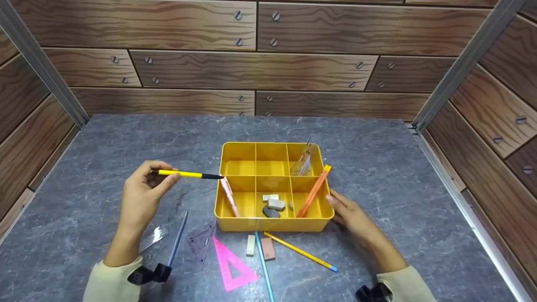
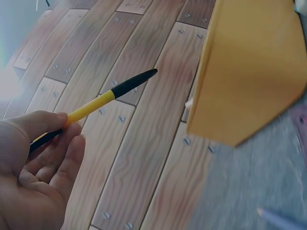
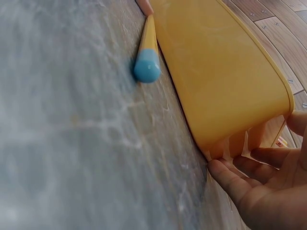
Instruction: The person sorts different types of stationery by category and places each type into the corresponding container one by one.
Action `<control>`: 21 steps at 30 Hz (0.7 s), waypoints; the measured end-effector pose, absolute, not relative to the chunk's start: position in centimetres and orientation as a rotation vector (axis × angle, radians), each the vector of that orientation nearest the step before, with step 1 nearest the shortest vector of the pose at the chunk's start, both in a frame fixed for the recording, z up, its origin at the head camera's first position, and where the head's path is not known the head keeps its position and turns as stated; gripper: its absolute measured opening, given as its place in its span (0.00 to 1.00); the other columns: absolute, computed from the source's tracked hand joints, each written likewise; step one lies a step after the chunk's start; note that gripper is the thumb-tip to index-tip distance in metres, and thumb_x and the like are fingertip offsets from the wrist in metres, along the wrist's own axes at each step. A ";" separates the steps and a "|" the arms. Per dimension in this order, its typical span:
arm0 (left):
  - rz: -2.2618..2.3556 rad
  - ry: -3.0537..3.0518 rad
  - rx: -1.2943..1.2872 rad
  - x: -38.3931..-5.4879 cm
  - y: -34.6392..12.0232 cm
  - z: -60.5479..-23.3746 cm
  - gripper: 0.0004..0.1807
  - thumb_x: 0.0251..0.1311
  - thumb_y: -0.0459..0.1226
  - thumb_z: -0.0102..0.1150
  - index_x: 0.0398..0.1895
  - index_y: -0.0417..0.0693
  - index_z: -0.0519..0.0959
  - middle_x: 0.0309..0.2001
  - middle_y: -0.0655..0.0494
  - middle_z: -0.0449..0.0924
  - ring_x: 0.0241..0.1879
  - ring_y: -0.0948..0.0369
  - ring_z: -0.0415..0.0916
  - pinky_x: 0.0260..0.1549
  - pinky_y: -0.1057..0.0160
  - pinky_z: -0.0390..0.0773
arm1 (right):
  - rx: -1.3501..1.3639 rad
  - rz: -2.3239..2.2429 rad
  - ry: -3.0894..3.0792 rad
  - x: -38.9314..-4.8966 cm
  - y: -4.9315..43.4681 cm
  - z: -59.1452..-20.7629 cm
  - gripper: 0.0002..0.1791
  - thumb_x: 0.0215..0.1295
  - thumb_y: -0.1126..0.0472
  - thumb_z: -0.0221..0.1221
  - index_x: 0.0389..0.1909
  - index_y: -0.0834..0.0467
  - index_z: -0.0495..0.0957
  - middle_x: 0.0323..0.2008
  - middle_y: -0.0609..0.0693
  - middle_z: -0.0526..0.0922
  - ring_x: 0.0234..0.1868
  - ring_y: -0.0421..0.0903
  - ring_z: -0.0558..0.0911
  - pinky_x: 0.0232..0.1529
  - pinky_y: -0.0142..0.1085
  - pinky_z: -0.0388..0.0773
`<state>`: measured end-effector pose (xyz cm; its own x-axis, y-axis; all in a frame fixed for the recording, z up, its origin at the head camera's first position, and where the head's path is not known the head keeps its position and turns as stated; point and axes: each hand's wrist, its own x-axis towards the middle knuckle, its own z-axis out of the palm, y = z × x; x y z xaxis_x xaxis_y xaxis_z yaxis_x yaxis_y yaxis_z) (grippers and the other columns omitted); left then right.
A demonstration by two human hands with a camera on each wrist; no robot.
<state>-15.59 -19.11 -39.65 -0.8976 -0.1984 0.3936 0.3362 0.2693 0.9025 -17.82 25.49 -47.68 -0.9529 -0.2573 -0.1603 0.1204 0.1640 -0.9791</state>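
Between thumb and fingertips my left hand (image 1: 142,195) pinches a yellow and black pen (image 1: 191,174), held level with its black tip at the left rim of a yellow divided box (image 1: 272,225). The left wrist view shows the pen (image 2: 96,103) pointing up and right. My right hand (image 1: 358,222) rests its extended fingertips (image 3: 223,175) against the box's right side. Inside the box, a pink pen (image 1: 229,195) leans in the front left compartment, several erasers (image 1: 276,204) lie in the front middle, and orange pencils (image 1: 312,193) lean in the front right.
Clear plastic pieces (image 1: 303,163) stand in the back right compartment. Before the box lie a pink set square (image 1: 222,268), a clear purple set square (image 1: 201,242), two erasers (image 1: 267,249), a yellow pencil (image 1: 300,251), a light blue pencil (image 1: 263,264) and a darker blue pencil (image 1: 179,237).
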 end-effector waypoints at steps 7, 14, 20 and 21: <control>-1.737 -2.085 -0.172 -16.2 -17.8 -39.1 0.12 0.55 0.27 0.67 0.41 0.32 0.78 0.38 0.44 0.81 0.38 0.57 0.81 0.40 0.66 0.82 | -0.111 -1.859 2.166 -17.8 25.4 -47.5 0.36 0.76 0.50 0.49 0.74 0.67 0.51 0.72 0.65 0.55 0.69 0.59 0.63 0.65 0.46 0.65; -1.801 -2.057 -0.221 -16.7 -16.9 -38.8 0.11 0.56 0.26 0.67 0.41 0.31 0.78 0.38 0.43 0.82 0.38 0.56 0.82 0.40 0.65 0.83 | -0.114 -1.851 2.161 -17.8 25.4 -47.6 0.36 0.77 0.50 0.48 0.74 0.67 0.50 0.72 0.66 0.55 0.69 0.58 0.64 0.65 0.45 0.66; -1.822 -2.064 -0.258 -17.2 -16.1 -38.8 0.11 0.56 0.26 0.66 0.42 0.32 0.78 0.38 0.44 0.82 0.37 0.55 0.82 0.39 0.63 0.83 | -0.133 -1.833 2.168 -17.8 25.4 -47.5 0.36 0.77 0.49 0.47 0.75 0.66 0.50 0.72 0.66 0.55 0.69 0.58 0.63 0.65 0.46 0.65; -1.821 -2.068 -0.265 -17.2 -16.0 -38.8 0.11 0.56 0.26 0.66 0.42 0.32 0.78 0.38 0.44 0.82 0.37 0.55 0.82 0.39 0.62 0.83 | -0.130 -1.830 2.172 -17.8 25.4 -47.5 0.36 0.77 0.49 0.47 0.75 0.66 0.49 0.72 0.66 0.55 0.69 0.58 0.63 0.65 0.46 0.65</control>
